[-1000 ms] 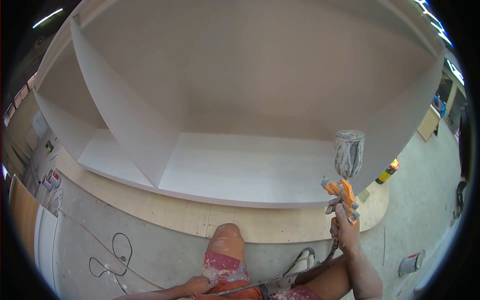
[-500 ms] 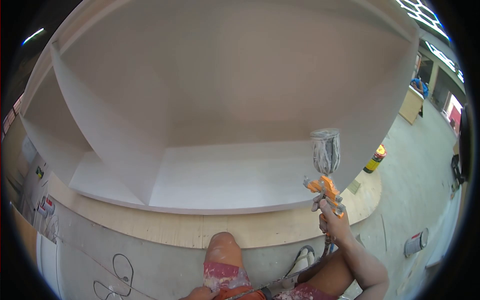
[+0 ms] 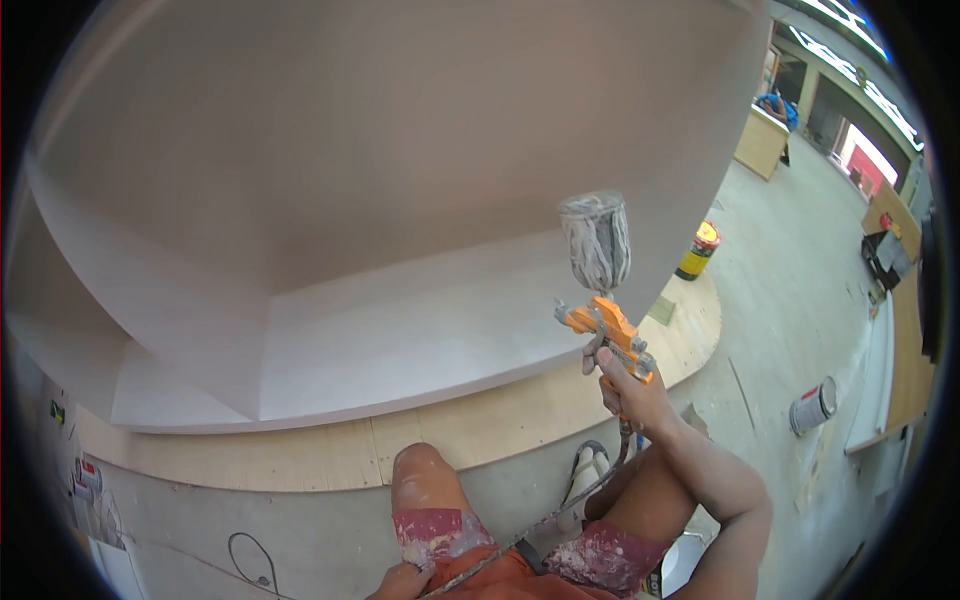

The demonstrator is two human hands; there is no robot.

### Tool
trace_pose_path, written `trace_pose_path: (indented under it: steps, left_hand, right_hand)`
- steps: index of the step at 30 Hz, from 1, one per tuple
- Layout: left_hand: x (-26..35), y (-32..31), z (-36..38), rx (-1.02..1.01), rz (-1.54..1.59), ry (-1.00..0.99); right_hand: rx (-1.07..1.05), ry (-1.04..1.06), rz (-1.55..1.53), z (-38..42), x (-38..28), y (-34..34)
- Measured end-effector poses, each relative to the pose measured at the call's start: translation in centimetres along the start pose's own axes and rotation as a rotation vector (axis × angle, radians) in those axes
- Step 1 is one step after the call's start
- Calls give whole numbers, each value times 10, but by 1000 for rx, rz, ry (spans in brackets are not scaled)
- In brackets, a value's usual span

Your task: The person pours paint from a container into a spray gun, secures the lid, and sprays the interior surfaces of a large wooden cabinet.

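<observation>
My right hand (image 3: pixel 628 385) is wrapped round the grip of an orange spray gun (image 3: pixel 605 325). A paint-streaked metal cup (image 3: pixel 597 245) stands upright on top of the gun. From the grip a hose (image 3: pixel 540 522) runs down across my lap toward the left. The gun's nozzle points left, toward the inside of a large white curved cabinet (image 3: pixel 400 345), apart from its surfaces. Low in the view, my left hand (image 3: pixel 403 580) lies by my paint-spotted shorts, near the hose. Its fingers look curled and are partly cut off by the frame edge.
The cabinet stands on a curved plywood base (image 3: pixel 330 455). A yellow and black can (image 3: pixel 698 250) is at the base's right end, and a grey can (image 3: pixel 813 405) sits on the floor. Cables (image 3: pixel 255 560) lie at lower left. A person in blue (image 3: pixel 780 108) is far back.
The view has swung right, so the cabinet sits further left and tilted. The spray gun, still in my right hand, appears higher and further left in view. My left hand has barely shifted.
</observation>
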State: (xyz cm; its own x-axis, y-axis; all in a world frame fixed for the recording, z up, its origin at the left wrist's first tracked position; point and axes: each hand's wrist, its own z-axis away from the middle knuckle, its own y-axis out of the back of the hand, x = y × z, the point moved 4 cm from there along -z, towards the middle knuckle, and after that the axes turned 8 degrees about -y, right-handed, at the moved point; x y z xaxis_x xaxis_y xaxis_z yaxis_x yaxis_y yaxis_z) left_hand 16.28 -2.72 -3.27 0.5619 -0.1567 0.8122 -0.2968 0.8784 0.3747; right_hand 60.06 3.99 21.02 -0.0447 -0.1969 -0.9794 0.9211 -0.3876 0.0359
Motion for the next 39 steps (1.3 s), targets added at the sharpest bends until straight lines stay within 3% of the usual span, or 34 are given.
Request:
trace_pose_path:
  steps: [6,13,15,16,18,19,20,22,23,25,29,32,34,39]
  left_hand:
    - [8,36,-16,-98,-1,-145]
    - [63,77,-45,-243,32,-299]
    - [122,124,-75,140,-177,-308]
    - [137,138,-87,282,101,-147]
    - [208,161,-102,619,295,-394]
    - [233,168,-112,735,487,-574]
    - [261,171,-119,759,471,-638]
    - [281,177,-118,779,453,-697]
    - [286,178,-118,666,397,-736]
    - [285,178,-111,549,339,-775]
    - [275,172,-79,585,381,-834]
    - [284,179,-53,767,456,-857]
    - [285,181,-40,669,438,-963]
    - [279,191,-9,792,171,-950]
  right_hand:
    - [84,-67,16,-2,5,7]
    - [-78,-53,53,-6,3,5]
    - [-153,-20,90,-3,-5,0]
    - [-149,-23,88,-2,-5,-4]
    - [-269,55,105,7,-5,-19]
    - [-318,-44,142,12,-1,-24]
    - [-318,-43,145,18,-1,-29]
    - [-424,305,179,37,-15,-48]
    - [-449,375,189,48,-21,-54]
    - [-454,360,222,64,-29,-59]
    - [-458,418,343,95,-49,-68]
    - [-504,400,368,108,-53,-83]
    - [-548,523,402,115,-50,-96]
    - [-463,350,320,124,-37,-117]
